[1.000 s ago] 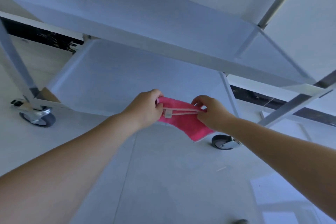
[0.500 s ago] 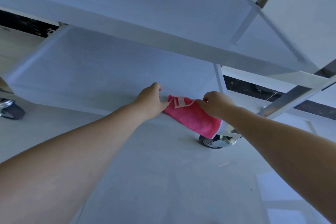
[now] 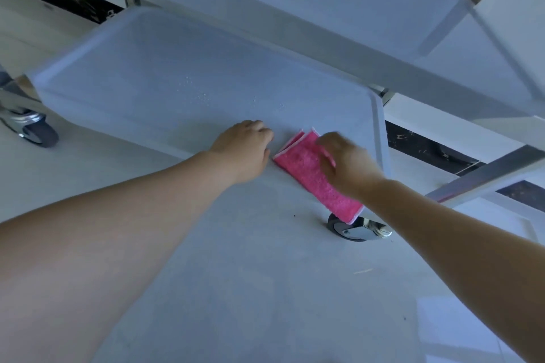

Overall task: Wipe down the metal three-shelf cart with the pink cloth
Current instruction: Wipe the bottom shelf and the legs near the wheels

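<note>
The metal cart's bottom shelf [image 3: 165, 88] stretches across the middle of the view, with small water droplets [image 3: 203, 96] on it. A folded pink cloth [image 3: 309, 174] lies over the shelf's front right edge, and its lower end hangs past the rim. My right hand [image 3: 345, 165] lies on top of the cloth with fingers stretched out; it is blurred. My left hand [image 3: 244, 150] rests on the shelf's front edge just left of the cloth, apart from it. The middle shelf [image 3: 324, 9] overhangs from above.
A caster wheel [image 3: 351, 230] stands under the front right corner and another [image 3: 38, 134] at the far left. A slanted cart leg [image 3: 483, 174] runs on the right. Pale floor [image 3: 265, 289] lies below the cart.
Both hands held the cloth stretched between them in the air. The cloth came down onto the bottom shelf's right front edge, my left hand let go, and my right hand flattened onto it.
</note>
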Available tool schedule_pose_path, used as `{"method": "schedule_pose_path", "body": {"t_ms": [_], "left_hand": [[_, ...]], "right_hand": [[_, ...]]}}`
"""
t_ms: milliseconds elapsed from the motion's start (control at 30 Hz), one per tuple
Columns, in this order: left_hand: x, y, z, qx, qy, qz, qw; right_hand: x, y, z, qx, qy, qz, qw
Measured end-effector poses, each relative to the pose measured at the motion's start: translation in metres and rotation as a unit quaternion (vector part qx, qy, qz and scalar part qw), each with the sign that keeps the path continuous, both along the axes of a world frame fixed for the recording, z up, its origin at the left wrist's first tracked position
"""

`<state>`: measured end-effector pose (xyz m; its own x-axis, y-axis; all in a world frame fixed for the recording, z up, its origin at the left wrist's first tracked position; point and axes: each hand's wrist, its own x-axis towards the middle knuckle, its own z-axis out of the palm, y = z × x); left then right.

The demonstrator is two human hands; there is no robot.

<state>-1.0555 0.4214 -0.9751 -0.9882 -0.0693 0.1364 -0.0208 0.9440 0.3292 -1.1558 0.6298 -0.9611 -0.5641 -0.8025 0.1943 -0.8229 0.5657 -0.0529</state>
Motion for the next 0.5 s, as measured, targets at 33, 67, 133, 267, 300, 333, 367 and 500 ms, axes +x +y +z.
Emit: {"method": "schedule_pose_path", "body": {"t_ms": [33,67,133,267,300,333,367,500], "left_hand": [[0.001,-0.002,-0.003,-0.008,0.008,-0.010,1.000],[0.001,-0.003,-0.005,-0.019,0.014,-0.021,1.000],[0.002,-0.004,-0.010,-0.046,0.009,-0.041,0.998],[0.004,0.000,-0.021,-0.081,-0.072,-0.057,0.992],[0.004,0.001,-0.025,-0.082,-0.086,-0.057,0.991],[0.003,0.003,-0.028,-0.080,-0.092,-0.055,0.991],[0.003,0.003,-0.031,-0.074,-0.091,-0.051,0.992],[0.001,0.002,-0.034,-0.048,-0.064,-0.036,0.996]], "right_hand": [[0.005,-0.001,-0.004,0.016,-0.036,0.074,0.997],[0.009,-0.002,-0.009,0.061,-0.064,0.113,0.990],[0.011,0.001,-0.018,0.151,-0.097,0.100,0.979],[0.007,0.027,-0.032,0.173,-0.088,0.079,0.978],[0.005,0.035,-0.034,0.174,-0.090,0.077,0.978],[0.001,0.042,-0.035,0.177,-0.094,0.072,0.977],[-0.003,0.046,-0.036,0.179,-0.098,0.063,0.977],[-0.020,0.043,-0.033,0.168,-0.111,0.023,0.979]]}}
